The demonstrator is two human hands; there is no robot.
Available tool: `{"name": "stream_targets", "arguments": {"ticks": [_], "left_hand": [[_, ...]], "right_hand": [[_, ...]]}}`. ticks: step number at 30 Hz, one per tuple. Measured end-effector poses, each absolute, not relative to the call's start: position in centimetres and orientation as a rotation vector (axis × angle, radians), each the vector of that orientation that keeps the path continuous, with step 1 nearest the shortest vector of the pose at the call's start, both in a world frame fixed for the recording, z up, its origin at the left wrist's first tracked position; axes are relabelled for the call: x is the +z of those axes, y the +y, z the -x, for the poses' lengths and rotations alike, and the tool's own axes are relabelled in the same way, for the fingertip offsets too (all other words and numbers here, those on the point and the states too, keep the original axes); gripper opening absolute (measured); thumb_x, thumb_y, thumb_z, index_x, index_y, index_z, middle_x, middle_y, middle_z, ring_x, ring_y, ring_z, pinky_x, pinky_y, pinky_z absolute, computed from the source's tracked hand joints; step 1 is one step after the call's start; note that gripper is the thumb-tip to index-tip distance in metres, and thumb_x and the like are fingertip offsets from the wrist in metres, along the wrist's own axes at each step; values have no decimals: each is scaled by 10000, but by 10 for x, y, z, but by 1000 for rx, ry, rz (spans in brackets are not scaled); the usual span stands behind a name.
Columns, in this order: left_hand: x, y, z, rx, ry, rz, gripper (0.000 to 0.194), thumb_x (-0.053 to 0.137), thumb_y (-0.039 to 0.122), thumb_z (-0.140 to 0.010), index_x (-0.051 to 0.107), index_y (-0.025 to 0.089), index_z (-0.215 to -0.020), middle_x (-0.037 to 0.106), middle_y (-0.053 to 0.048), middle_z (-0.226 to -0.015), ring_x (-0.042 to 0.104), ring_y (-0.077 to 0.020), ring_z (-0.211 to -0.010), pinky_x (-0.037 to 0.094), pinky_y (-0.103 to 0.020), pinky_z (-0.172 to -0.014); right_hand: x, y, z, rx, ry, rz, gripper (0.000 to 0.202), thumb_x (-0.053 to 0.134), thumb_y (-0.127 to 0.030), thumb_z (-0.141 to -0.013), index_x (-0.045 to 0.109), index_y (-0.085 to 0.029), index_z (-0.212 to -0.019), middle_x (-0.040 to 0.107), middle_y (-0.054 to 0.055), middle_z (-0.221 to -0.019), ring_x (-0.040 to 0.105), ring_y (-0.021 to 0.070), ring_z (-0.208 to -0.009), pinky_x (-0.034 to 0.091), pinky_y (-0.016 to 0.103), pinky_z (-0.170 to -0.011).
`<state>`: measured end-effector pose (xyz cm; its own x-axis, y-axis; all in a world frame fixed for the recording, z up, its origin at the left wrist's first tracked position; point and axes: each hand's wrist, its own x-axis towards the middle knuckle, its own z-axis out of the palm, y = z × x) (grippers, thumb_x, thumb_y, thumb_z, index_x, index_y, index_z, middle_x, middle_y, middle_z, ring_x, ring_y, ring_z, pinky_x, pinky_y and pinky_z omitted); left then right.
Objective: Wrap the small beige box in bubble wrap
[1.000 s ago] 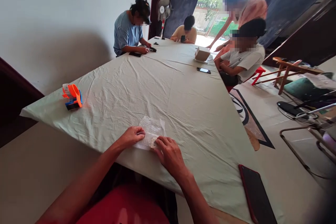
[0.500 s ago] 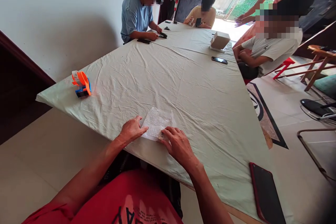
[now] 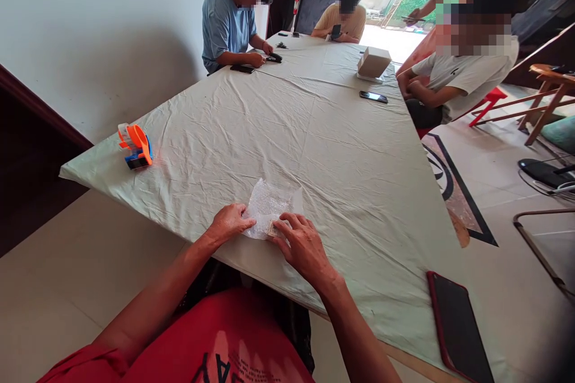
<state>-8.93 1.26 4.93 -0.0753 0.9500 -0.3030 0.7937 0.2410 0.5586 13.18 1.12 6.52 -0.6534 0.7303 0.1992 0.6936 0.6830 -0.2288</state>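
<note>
left hand (image 3: pixel 231 222) pinches the near-left edge of the bubble wrap (image 3: pixel 269 206), fingers closed on the film. right hand (image 3: pixel 303 245) lies flat-ish, fingertips (image 3: pixel 281 228) pressing a small flat item (image 3: pixel 272 230) at the wrap's near edge; whether it is gripped or only pinned under the fingers cannot be told. wrap sits on the table (image 3: pixel 323 149) just inside the near edge, its far corner lifted and crumpled.

risks, as judged: the item lies close to the table edge, so a pull toward the body could slide it off into the lap. the cloth is loose and wrinkled and may drag with the wrap. thin film pinched at one edge could tear or slip free if the two hands pull against each other.

against the earlier frames: wrap was flatter half a second ago, now bunched up with its far side raised. left hand has moved from an open press on the wrap to a pinch at its edge. right hand stays on the item. the view has shifted slightly.

elsewhere: tape dispenser (image 3: pixel 135 146) far left, phone (image 3: pixel 458 326) at near right, other people seated at the far end.
</note>
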Motion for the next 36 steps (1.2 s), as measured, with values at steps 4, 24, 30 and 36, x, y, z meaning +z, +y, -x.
{"name": "stream_targets", "arguments": {"ticks": [4, 24, 30, 36], "left_hand": [[50, 16, 80, 318, 1949, -1598, 165, 635, 319, -736, 580, 188, -652, 549, 15, -625, 511, -160, -626, 260, -258, -563], [54, 18, 49, 854, 1603, -1155, 61, 542, 140, -718, 512, 163, -766, 556, 33, -675, 532, -88, -578, 445, -177, -530], [61, 15, 43, 883, 1528, -1054, 52, 563, 154, -704, 521, 162, -734, 498, 62, -609, 445, -57, -501, 373, -149, -454], [71, 14, 43, 805, 1371, -971, 149, 585, 203, -694, 611, 142, -828, 612, 1, -671, 572, -110, -555, 479, -223, -525]], "right_hand": [[69, 14, -129, 168, -2683, 1104, 142, 674, -247, -899, 661, -209, -1035, 676, 75, -1080, 578, 254, -998, 434, 392, -859], [76, 17, -121, 17, -2845, 1029, 203, 553, -112, -912, 653, -227, -1047, 646, 99, -946, 559, 246, -861, 346, 390, -788], [73, 16, -127, 105, -2747, 1055, 154, 618, -252, -924, 604, -190, -1064, 685, 92, -1018, 575, 264, -932, 360, 395, -833], [66, 16, -130, 182, -2638, 1050, 214, 613, -231, -921, 564, -189, -1125, 704, 94, -1051, 599, 261, -956, 373, 387, -862]]}}
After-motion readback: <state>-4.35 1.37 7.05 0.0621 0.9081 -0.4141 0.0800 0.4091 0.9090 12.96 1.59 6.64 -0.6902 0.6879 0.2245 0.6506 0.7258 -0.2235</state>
